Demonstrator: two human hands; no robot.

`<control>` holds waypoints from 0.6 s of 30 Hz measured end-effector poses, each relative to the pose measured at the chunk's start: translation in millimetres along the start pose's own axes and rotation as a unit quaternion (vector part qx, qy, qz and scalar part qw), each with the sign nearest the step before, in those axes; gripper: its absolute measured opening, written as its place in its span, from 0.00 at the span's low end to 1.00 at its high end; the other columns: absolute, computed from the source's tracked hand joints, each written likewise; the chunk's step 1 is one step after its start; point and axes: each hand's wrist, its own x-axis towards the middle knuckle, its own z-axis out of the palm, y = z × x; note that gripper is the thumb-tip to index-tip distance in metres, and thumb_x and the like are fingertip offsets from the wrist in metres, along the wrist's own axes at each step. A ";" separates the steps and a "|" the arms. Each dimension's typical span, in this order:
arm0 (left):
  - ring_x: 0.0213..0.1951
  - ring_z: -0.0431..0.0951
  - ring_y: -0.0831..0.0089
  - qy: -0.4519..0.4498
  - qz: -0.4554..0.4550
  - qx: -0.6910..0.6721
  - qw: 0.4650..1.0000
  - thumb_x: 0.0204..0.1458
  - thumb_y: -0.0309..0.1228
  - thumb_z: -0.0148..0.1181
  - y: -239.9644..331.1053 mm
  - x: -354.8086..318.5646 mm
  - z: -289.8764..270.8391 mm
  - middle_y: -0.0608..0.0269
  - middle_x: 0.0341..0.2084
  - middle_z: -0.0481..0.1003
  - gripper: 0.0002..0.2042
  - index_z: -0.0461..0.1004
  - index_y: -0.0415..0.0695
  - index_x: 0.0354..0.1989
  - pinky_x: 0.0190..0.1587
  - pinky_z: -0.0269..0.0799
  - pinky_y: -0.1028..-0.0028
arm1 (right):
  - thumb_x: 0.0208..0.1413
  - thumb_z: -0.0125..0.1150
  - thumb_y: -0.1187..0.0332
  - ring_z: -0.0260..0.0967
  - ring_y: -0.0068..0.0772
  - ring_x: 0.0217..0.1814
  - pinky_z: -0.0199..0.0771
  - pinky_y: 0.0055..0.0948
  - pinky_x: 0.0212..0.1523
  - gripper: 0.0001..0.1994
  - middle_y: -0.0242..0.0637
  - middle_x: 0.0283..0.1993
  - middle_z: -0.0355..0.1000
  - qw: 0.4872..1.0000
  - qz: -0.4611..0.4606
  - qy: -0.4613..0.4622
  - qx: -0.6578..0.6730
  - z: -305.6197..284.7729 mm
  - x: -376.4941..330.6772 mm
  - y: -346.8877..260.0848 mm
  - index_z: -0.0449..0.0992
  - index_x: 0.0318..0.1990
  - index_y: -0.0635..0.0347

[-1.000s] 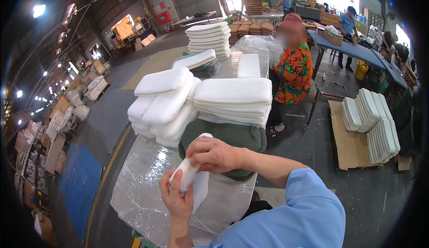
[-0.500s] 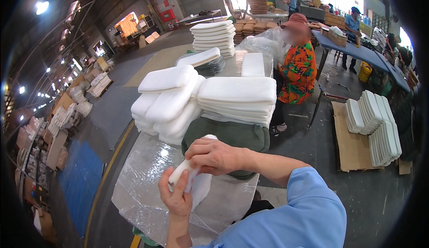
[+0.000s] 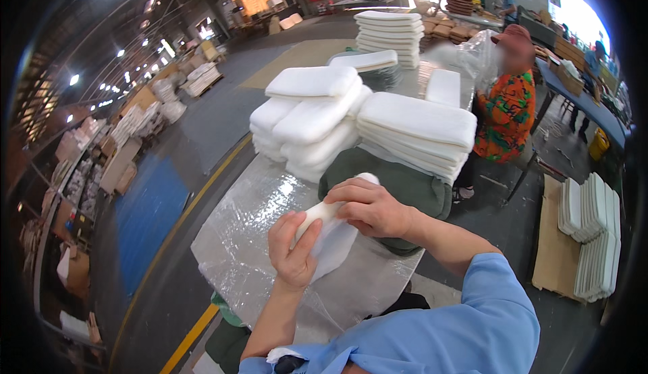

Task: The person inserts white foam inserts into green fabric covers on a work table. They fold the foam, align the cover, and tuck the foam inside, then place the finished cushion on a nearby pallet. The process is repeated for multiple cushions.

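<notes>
Both my hands grip a white padded cushion insert (image 3: 334,247) above the near end of the table. My left hand (image 3: 293,249) pinches its near left corner between thumb and fingers. My right hand (image 3: 372,207) is closed over the far part of the same edge, fingers curled across it. The rest of the insert hangs down towards the plastic film on the table (image 3: 239,242). Just beyond my right hand lie dark green fabric covers (image 3: 412,184), partly hidden by that hand and forearm.
Stacks of white inserts stand ahead, one on the left (image 3: 307,128) and one on the right (image 3: 415,123). Farther back rises another white stack (image 3: 388,38). A person in an orange patterned top (image 3: 506,114) is at the table's right side. More pads (image 3: 597,239) rest on floor cardboard (image 3: 555,252).
The whole scene has shifted right and tilted in the picture as the view turned left. Both hands keep hold of the insert's edge, with little change in grip.
</notes>
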 end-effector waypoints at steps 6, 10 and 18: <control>0.50 0.78 0.56 0.059 -0.065 -0.029 0.996 0.42 0.13 0.60 1.2 -0.6 2.0 0.56 0.48 0.79 0.23 0.87 0.40 0.49 0.53 0.76 0.62 | 0.48 0.65 0.85 0.80 0.49 0.51 0.82 0.44 0.51 0.14 0.43 0.52 0.80 0.998 -0.017 0.056 0.004 20.1 3.6 6.9 0.73 0.41 0.59; 0.46 0.78 0.61 0.076 -0.116 -0.029 0.990 0.47 0.11 0.63 1.9 7.6 6.4 0.59 0.45 0.79 0.19 0.86 0.40 0.48 0.49 0.75 0.67 | 0.50 0.63 0.86 0.80 0.48 0.46 0.82 0.40 0.48 0.14 0.42 0.49 0.81 0.999 0.025 0.046 0.012 19.1 8.7 10.6 0.73 0.41 0.58; 0.46 0.80 0.63 0.088 -0.157 -0.040 0.983 0.51 0.13 0.66 -4.3 12.6 12.2 0.58 0.45 0.79 0.16 0.86 0.41 0.47 0.48 0.77 0.70 | 0.54 0.64 0.83 0.80 0.47 0.50 0.81 0.40 0.50 0.13 0.41 0.51 0.81 0.995 0.072 0.016 0.061 13.7 19.7 19.0 0.76 0.46 0.59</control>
